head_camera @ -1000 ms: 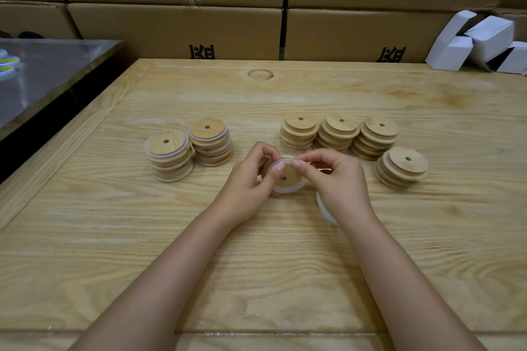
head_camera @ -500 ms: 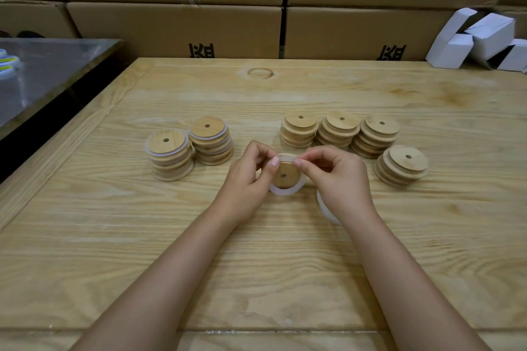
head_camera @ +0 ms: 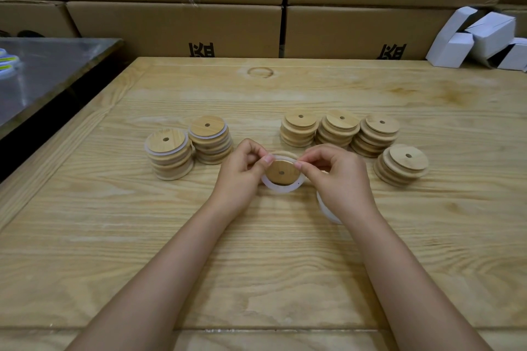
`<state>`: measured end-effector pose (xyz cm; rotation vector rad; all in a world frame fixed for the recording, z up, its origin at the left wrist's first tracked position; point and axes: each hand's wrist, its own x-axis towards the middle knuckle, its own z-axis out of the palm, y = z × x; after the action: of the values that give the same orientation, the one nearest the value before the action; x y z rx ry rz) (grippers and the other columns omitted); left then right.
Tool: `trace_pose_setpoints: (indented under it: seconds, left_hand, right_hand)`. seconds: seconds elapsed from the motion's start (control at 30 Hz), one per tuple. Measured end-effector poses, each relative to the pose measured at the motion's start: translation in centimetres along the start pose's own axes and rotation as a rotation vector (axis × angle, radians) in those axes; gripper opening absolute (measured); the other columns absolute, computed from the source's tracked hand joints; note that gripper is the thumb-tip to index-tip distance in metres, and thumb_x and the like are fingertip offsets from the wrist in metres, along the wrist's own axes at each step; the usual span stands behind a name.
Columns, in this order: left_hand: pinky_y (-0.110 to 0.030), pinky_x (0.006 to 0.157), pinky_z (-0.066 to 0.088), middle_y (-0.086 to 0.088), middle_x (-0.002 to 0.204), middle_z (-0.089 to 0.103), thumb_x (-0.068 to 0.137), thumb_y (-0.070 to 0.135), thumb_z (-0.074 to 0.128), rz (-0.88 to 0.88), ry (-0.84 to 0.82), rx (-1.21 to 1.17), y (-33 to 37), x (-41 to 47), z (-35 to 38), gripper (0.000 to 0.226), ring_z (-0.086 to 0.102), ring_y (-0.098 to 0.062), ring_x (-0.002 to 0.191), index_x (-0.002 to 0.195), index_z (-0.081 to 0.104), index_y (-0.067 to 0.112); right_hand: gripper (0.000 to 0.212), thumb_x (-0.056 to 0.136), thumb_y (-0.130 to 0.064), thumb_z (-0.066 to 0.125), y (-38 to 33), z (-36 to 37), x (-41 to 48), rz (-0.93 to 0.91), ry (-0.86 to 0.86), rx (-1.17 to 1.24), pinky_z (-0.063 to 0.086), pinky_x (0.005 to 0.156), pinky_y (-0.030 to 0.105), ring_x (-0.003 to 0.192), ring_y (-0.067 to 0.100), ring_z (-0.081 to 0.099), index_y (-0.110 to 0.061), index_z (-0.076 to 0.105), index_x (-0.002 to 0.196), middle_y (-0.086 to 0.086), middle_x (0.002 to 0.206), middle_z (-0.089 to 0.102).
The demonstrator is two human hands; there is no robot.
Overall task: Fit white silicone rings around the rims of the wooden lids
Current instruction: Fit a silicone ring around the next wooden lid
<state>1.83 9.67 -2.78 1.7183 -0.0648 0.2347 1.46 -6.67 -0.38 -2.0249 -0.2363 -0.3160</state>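
Now the left hand (head_camera: 242, 171) and right hand (head_camera: 339, 177) pinch the white silicone ring (head_camera: 281, 190), looser than before round the wooden lid (head_camera: 282, 172) between them, not yet seated.

Stacked cardboard boxes (head_camera: 176, 28) back a pale wooden table (head_camera: 114, 236) beside a steel counter (head_camera: 48, 71).

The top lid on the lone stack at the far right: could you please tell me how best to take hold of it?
Come from above with the right hand, the nearer one, and pinch the top lid across its rim, front and back. It lies flat, narrower stepped face up, edge exposed all round; the stack looks staggered, so lift straight up.
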Motion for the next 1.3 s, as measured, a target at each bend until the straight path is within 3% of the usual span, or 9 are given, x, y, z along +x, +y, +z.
trace_pose_setpoints:
  seconds: [0.13, 0.37, 0.67, 0.8, 0.97, 1.3]
  left_hand:
    - [-0.046, 0.073, 0.052, -0.007, 0.075, 0.065, 0.091, 0.008, 0.057, 0.021, -0.004, 0.063, 0.1, -0.1, -0.1, 0.018, 0.062, -0.023, 0.076, 0.078, 0.052, 0.020]
    - [-0.025, 0.063, 0.058, -0.001, 0.073, 0.070, 0.083, 0.001, 0.064, -0.097, -0.085, -0.140, 0.5, 0.1, -1.1, 0.013, 0.069, -0.009, 0.070, 0.074, 0.058, 0.008]
    - [-0.033, 0.073, 0.057, -0.009, 0.082, 0.068, 0.074, -0.006, 0.071, -0.020, -0.083, -0.085, 0.2, 0.1, -1.1, 0.021, 0.069, -0.014, 0.077, 0.071, 0.056, 0.009]
    - [-0.024, 0.055, 0.056, 0.004, 0.066, 0.069, 0.075, -0.008, 0.070, -0.021, -0.015, -0.117, 0.2, 0.3, -0.8, 0.024, 0.068, -0.008, 0.067, 0.068, 0.054, 0.009]
    - [-0.028, 0.055, 0.058, 0.003, 0.060, 0.066, 0.077, -0.011, 0.065, -0.044, 0.059, -0.287, 0.5, 0.5, -1.0, 0.025, 0.066, -0.009, 0.062, 0.066, 0.050, 0.005]
    - [-0.032, 0.055, 0.057, -0.003, 0.060, 0.066, 0.078, -0.009, 0.062, -0.062, 0.031, -0.426, 0.5, 0.5, -1.2, 0.022, 0.068, -0.015, 0.064, 0.067, 0.050, 0.005]
  right_hand:
    - [0.005, 0.078, -0.014, 0.073, 0.0, -0.1, 0.0, 0.006, -0.005, -0.004, 0.052, 0.077, 0.025, 0.079, 0.005, 0.063, -0.017, 0.070, 0.076, -0.009, 0.081, 0.067]
    - [0.002, 0.079, -0.014, 0.073, 0.1, -0.1, 0.0, 0.025, -0.002, -0.003, 0.052, 0.077, 0.025, 0.079, 0.004, 0.063, -0.015, 0.071, 0.078, -0.010, 0.082, 0.067]
    - [0.005, 0.079, -0.014, 0.072, 0.2, 0.2, 0.0, 0.019, 0.034, -0.009, 0.052, 0.078, 0.029, 0.079, 0.006, 0.063, -0.018, 0.070, 0.076, -0.011, 0.081, 0.067]
    - [0.007, 0.080, -0.017, 0.071, 0.2, 0.3, -0.1, 0.007, 0.046, -0.020, 0.052, 0.074, 0.023, 0.077, 0.003, 0.063, -0.023, 0.068, 0.079, -0.013, 0.080, 0.067]
    - [0.011, 0.080, -0.023, 0.072, 0.2, 0.5, -0.2, 0.058, 0.074, 0.053, 0.050, 0.071, 0.019, 0.074, 0.000, 0.063, -0.030, 0.066, 0.074, -0.015, 0.074, 0.068]
    - [0.012, 0.081, -0.014, 0.071, -0.5, 0.4, -0.1, 0.180, 0.084, 0.331, 0.055, 0.084, 0.039, 0.080, 0.018, 0.068, -0.021, 0.069, 0.072, -0.001, 0.076, 0.072]
